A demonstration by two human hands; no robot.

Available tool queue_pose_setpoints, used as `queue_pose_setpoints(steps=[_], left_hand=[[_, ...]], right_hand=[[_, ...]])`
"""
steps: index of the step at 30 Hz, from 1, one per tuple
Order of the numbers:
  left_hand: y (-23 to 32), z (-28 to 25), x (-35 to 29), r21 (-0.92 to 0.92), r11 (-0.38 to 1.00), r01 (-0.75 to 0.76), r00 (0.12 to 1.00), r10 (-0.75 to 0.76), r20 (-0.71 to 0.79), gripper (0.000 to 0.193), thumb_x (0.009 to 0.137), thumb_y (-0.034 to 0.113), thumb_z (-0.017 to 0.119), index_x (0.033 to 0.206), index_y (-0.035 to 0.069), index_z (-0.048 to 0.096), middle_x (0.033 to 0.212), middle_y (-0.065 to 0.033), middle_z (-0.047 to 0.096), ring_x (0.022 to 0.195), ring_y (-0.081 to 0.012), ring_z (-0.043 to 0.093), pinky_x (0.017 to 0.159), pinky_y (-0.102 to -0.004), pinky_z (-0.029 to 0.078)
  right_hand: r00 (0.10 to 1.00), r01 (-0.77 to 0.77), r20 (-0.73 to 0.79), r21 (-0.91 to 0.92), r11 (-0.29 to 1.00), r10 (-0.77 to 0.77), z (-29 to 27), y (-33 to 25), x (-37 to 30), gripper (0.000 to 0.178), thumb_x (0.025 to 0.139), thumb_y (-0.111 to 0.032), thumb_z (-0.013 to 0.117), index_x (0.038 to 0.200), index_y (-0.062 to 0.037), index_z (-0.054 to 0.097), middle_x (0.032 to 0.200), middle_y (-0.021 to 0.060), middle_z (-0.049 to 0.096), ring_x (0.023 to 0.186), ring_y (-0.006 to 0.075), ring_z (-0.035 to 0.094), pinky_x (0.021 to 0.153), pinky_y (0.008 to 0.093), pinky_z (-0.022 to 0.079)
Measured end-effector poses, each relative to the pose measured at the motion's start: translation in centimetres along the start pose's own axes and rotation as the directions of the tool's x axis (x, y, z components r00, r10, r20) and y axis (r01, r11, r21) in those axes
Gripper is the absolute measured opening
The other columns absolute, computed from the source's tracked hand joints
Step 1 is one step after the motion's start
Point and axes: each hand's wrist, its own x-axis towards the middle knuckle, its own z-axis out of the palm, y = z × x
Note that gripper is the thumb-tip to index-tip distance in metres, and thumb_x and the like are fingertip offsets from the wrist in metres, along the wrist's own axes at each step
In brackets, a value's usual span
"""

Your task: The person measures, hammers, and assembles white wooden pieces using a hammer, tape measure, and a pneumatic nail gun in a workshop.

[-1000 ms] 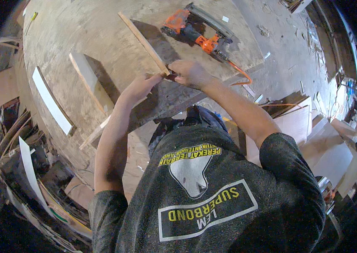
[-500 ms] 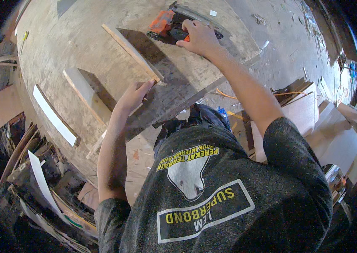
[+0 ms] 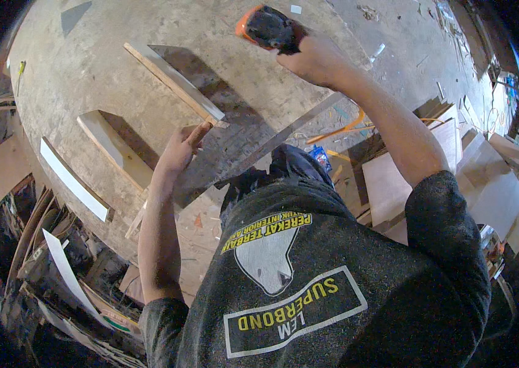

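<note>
My right hand [image 3: 316,60] is closed around an orange-and-black nail gun [image 3: 270,29], raised above the right part of the worktable [image 3: 259,80]. Its nose is hidden beneath the body. My left hand [image 3: 180,148] grips the near end of a narrow wooden board [image 3: 177,84], which stands on its edge and casts a shadow to its right. To the left of it, a second, shorter board [image 3: 112,146] also stands on edge. Farther left lies a white strip [image 3: 74,179] near the table's side.
An orange hose [image 3: 348,127] trails below the table's right edge. Stacked panels [image 3: 416,162] lean at the right. Offcuts and curved strips [image 3: 69,270] crowd the lower left. A small yellow tool [image 3: 21,69] lies at the far left.
My right hand has picked the nail gun up off the tabletop, turning it upright. The view has shifted slightly; my left hand stays at the board's near end.
</note>
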Motion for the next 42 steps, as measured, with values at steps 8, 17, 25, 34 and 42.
queue_pose_setpoints(steps=[8,17,25,34,42], left_hand=[[1.1,0.3,-1.0,-0.073,0.996,-0.054,0.998,0.053,-0.021,0.060,0.105,0.058,0.053,0.110,0.001,0.073,0.089,-0.0033,0.066,0.082,-0.0150,0.059,0.074,-0.0335,0.049],[0.7,0.9,-0.9,-0.149,0.989,-0.003,0.997,-0.009,-0.080,0.059,0.106,0.051,0.056,0.115,-0.004,0.073,0.084,-0.0014,0.065,0.083,-0.0129,0.058,0.075,-0.0319,0.049],[1.8,0.9,-1.2,-0.193,0.979,-0.064,0.998,0.057,-0.041,0.060,0.106,0.048,0.057,0.119,-0.009,0.071,0.101,-0.0074,0.073,0.094,-0.0154,0.062,0.086,-0.0331,0.050],[2.2,0.9,-1.4,-0.157,0.985,-0.066,0.997,0.059,-0.053,0.059,0.107,0.046,0.056,0.117,-0.011,0.070,0.101,-0.0090,0.075,0.095,-0.0163,0.064,0.089,-0.0338,0.050],[3.2,0.9,-1.7,-0.166,0.986,-0.035,0.998,0.026,-0.057,0.056,0.107,0.044,0.057,0.114,-0.009,0.072,0.101,-0.0089,0.075,0.093,-0.0156,0.064,0.087,-0.0341,0.050]], right_hand=[[0.773,-0.507,0.634,0.608,0.611,0.010,-1.4,-0.2,-0.4,0.041,0.091,-0.051,0.078,0.095,-0.0116,0.068,0.060,-0.0060,0.048,0.041,0.0029,0.045,0.040,0.0247,0.043],[0.474,-0.797,0.854,0.520,0.307,-0.217,5.3,2.8,-0.6,0.044,0.101,-0.048,0.067,0.111,-0.0047,0.068,0.059,-0.0056,0.048,0.042,0.0061,0.044,0.046,0.0301,0.046],[0.452,-0.828,0.857,0.507,0.241,-0.249,6.0,2.2,-1.0,0.037,0.099,-0.045,0.070,0.105,-0.0090,0.069,0.060,-0.0081,0.047,0.045,0.0022,0.041,0.044,0.0226,0.037],[0.411,-0.833,0.855,0.493,0.252,-0.315,6.3,2.9,-0.5,0.041,0.102,-0.047,0.066,0.108,-0.0066,0.068,0.059,-0.0063,0.047,0.043,0.0060,0.044,0.047,0.0273,0.045],[0.399,-0.825,0.853,0.494,0.275,-0.335,7.1,3.5,0.3,0.040,0.101,-0.045,0.067,0.108,-0.0051,0.068,0.059,-0.0059,0.047,0.042,0.0064,0.044,0.047,0.0288,0.043]])
